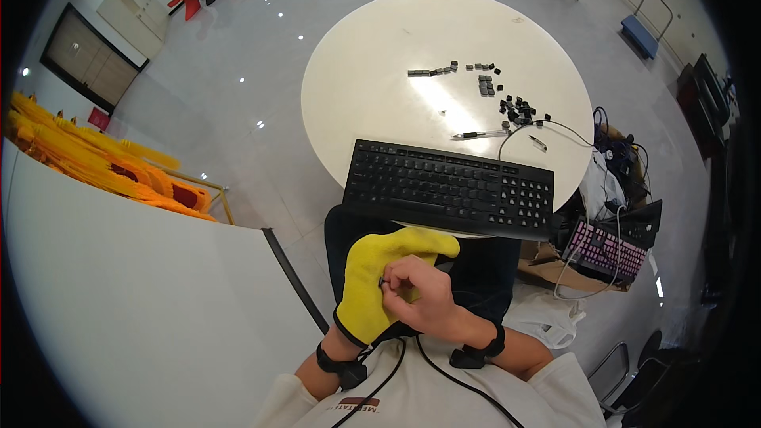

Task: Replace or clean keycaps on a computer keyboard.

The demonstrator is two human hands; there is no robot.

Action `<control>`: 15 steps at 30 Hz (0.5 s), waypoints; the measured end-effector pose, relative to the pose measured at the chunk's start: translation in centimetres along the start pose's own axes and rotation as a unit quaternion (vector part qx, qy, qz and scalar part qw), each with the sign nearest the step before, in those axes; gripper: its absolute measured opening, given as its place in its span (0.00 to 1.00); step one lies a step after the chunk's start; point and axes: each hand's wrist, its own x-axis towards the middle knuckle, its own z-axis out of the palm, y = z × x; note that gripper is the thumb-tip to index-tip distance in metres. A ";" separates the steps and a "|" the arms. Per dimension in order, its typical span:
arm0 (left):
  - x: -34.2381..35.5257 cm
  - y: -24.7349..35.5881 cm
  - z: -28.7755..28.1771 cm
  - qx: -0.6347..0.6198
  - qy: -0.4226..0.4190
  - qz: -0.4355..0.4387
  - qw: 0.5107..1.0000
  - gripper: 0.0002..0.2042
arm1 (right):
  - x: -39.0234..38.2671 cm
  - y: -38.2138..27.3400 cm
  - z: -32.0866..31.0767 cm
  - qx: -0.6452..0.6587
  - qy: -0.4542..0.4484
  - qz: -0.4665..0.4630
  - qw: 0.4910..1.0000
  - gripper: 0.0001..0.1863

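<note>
My left hand (376, 273) wears a yellow glove and lies palm-up over my lap, fingers stretched toward the black keyboard (448, 186). My bare right hand (420, 293) rests on the gloved palm and pinches a small dark piece, probably a keycap (383, 281), between its fingertips. The keyboard lies at the near edge of the round white table (365, 71), just beyond both hands. Several loose dark keycaps (511, 107) are scattered on the table's far right, with a short row of keycaps (432, 71) further back.
A pen (479, 135) and a small clip-like piece (537, 143) lie behind the keyboard, whose cable loops right. A pink keyboard (604, 250) sits in an open box on the floor. A white partition (135, 293) stands at my left; orange chairs (103, 162) behind it.
</note>
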 end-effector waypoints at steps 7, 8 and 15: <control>1.2 2.0 0.6 0.136 -0.022 0.034 0.990 0.24 | -0.2 1.1 -0.4 -0.037 0.011 -0.035 0.999 0.13; 0.8 1.4 0.9 0.052 0.014 0.020 0.998 0.24 | -0.2 1.1 -0.3 -0.032 0.014 -0.030 0.999 0.13; 0.3 -1.2 -2.0 -0.128 -0.005 -0.011 0.992 0.26 | -0.2 1.0 -0.3 -0.039 0.035 0.002 0.999 0.11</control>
